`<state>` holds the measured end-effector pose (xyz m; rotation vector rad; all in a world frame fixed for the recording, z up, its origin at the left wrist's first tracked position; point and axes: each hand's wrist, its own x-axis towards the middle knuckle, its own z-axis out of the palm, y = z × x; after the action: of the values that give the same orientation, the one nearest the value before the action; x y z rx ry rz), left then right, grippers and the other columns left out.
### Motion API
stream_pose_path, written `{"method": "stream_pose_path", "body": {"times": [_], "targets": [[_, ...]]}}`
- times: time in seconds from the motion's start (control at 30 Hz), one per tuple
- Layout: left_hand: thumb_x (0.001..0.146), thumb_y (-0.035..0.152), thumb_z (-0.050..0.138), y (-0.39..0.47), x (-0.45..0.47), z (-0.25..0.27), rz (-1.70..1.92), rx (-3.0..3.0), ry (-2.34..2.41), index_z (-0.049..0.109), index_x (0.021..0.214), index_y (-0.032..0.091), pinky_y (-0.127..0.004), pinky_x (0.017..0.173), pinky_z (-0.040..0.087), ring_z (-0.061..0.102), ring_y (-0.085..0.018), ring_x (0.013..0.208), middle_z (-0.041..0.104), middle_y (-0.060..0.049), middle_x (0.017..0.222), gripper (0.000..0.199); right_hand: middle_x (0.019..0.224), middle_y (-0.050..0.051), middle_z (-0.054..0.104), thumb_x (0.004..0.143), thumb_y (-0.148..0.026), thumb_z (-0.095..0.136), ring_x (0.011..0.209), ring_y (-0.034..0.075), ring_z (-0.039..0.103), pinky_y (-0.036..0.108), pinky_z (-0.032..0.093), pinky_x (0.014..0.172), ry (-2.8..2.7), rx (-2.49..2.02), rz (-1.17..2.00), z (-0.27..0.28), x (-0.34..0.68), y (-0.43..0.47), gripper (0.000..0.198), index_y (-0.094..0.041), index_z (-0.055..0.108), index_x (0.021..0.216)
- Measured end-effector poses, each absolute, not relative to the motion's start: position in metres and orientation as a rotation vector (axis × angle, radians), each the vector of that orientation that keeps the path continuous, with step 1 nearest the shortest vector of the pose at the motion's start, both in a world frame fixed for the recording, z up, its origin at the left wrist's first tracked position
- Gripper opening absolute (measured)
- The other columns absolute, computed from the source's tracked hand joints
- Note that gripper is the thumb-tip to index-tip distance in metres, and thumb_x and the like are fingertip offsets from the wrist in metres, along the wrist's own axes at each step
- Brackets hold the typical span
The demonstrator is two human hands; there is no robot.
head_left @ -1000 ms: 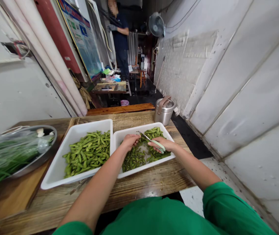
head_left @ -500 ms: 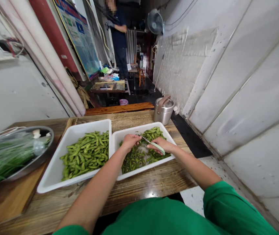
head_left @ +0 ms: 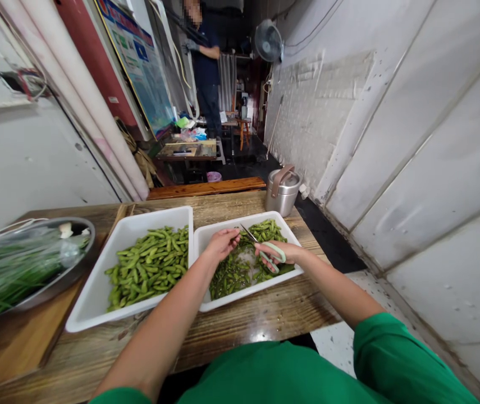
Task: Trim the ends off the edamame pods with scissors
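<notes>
My right hand (head_left: 279, 255) grips a pair of scissors (head_left: 274, 258) with pale green handles, fingers in the loops. The metal blades are spread and point up and left, close to my left fingertips. My left hand (head_left: 223, 242) is pinched; what sits at its fingertips is too small to make out. Both hands are above the right white tray (head_left: 223, 303), which holds green edamame pods (head_left: 229, 275) and some water. Left of it stands a second white tray (head_left: 92, 320), deep in a heap of edamame pods (head_left: 149, 264).
A metal bowl (head_left: 54, 289) with bagged green stalks (head_left: 16, 275) stands at the left on a wooden board (head_left: 24, 348). A lidded steel pail (head_left: 282, 193) is at the table's far right corner. Behind are a wooden bench (head_left: 206, 188), a low table (head_left: 189, 150) and a person (head_left: 206, 73).
The scissors have opened and turned in my right hand, so both handle loops now show. The blades have drawn slightly away from my left fingertips. My left hand has shifted slightly left.
</notes>
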<state>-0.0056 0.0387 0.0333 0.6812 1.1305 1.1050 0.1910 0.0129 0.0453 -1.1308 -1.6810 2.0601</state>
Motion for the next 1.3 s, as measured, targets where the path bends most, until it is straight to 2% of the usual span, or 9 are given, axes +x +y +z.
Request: {"method": "stream_pose_path", "body": {"times": [0.3,0.57,0.8,0.93,0.97,1.1,1.17,1.23,1.3], "targets": [[0.069,0.006,0.059,0.041,0.000,0.034,1.319,0.550,1.117,0.054,0.063,0.009,-0.011,0.041,0.036,0.049,-0.003,0.047,0.055,-0.001,0.055,0.008,0.051,-0.004,0.051,0.077,-0.055,0.046,0.035,0.008,0.047,0.018,0.033,0.033,-1.661,-1.136,2.047,0.048,0.189,0.014,0.042,-0.014,0.050,0.082],[0.068,0.009,0.062,0.035,0.004,0.035,1.119,0.591,1.075,0.058,0.067,0.007,-0.013,0.040,0.036,0.049,-0.004,0.048,0.058,-0.005,0.061,0.004,0.049,-0.005,0.048,0.074,-0.056,0.048,0.033,0.006,0.043,0.018,0.037,0.032,-1.719,-1.125,1.929,0.053,0.187,0.009,0.043,-0.013,0.050,0.077],[0.069,0.013,0.058,0.032,0.005,0.046,1.093,0.901,1.448,0.057,0.066,0.009,-0.019,0.049,0.037,0.049,-0.007,0.052,0.058,-0.006,0.063,0.005,0.043,-0.007,0.044,0.069,-0.051,0.058,0.029,0.005,0.039,0.017,0.031,0.027,-1.795,-1.162,1.825,0.040,0.193,0.015,0.039,-0.014,0.048,0.067],[0.067,0.018,0.056,0.022,-0.039,0.063,1.256,1.013,1.733,0.058,0.076,0.014,-0.024,0.061,0.039,0.052,-0.013,0.061,0.054,-0.001,0.058,0.010,0.042,-0.007,0.043,0.071,-0.052,0.056,0.029,0.005,0.039,0.017,0.031,0.027,-1.880,-1.179,1.814,0.034,0.196,0.017,0.040,-0.015,0.042,0.062],[0.067,0.022,0.056,0.017,-0.057,0.068,1.231,1.195,1.968,0.059,0.077,0.015,-0.027,0.063,0.040,0.053,-0.016,0.063,0.055,-0.002,0.059,0.013,0.043,-0.007,0.043,0.071,-0.053,0.055,0.030,0.004,0.038,0.016,0.032,0.028,-1.886,-1.184,1.817,0.034,0.196,0.017,0.040,-0.016,0.041,0.063],[0.068,0.028,0.051,-0.007,-0.118,0.084,0.824,1.549,2.679,0.061,0.081,0.013,-0.044,0.076,0.038,0.054,-0.030,0.087,0.061,-0.014,0.082,0.022,0.046,-0.008,0.041,0.072,-0.053,0.055,0.032,0.003,0.037,0.015,0.032,0.029,-1.882,-1.146,1.830,0.037,0.196,0.016,0.040,-0.016,0.039,0.067],[0.064,0.025,0.055,-0.016,-0.124,0.088,0.553,1.669,2.794,0.062,0.083,0.013,-0.057,0.082,0.028,0.043,-0.038,0.106,0.057,-0.020,0.103,0.023,0.047,-0.008,0.041,0.072,-0.053,0.055,0.033,0.003,0.036,0.015,0.030,0.029,-1.892,-1.122,1.834,0.039,0.195,0.016,0.041,-0.017,0.038,0.067],[0.065,0.021,0.055,-0.019,-0.108,0.087,0.576,1.929,2.733,0.063,0.087,0.015,-0.062,0.087,0.017,0.022,-0.040,0.122,0.043,-0.019,0.126,0.024,0.048,-0.008,0.041,0.071,-0.054,0.055,0.033,0.003,0.037,0.015,0.030,0.029,-1.900,-1.120,1.825,0.039,0.195,0.016,0.041,-0.017,0.038,0.068],[0.070,0.017,0.049,-0.016,-0.077,0.081,0.677,2.134,2.378,0.063,0.087,0.016,-0.058,0.093,0.013,0.022,-0.035,0.124,0.045,-0.017,0.125,0.022,0.048,-0.008,0.041,0.071,-0.053,0.056,0.033,0.003,0.037,0.015,0.030,0.030,-1.909,-1.132,1.799,0.039,0.196,0.016,0.041,-0.017,0.038,0.067]]}}
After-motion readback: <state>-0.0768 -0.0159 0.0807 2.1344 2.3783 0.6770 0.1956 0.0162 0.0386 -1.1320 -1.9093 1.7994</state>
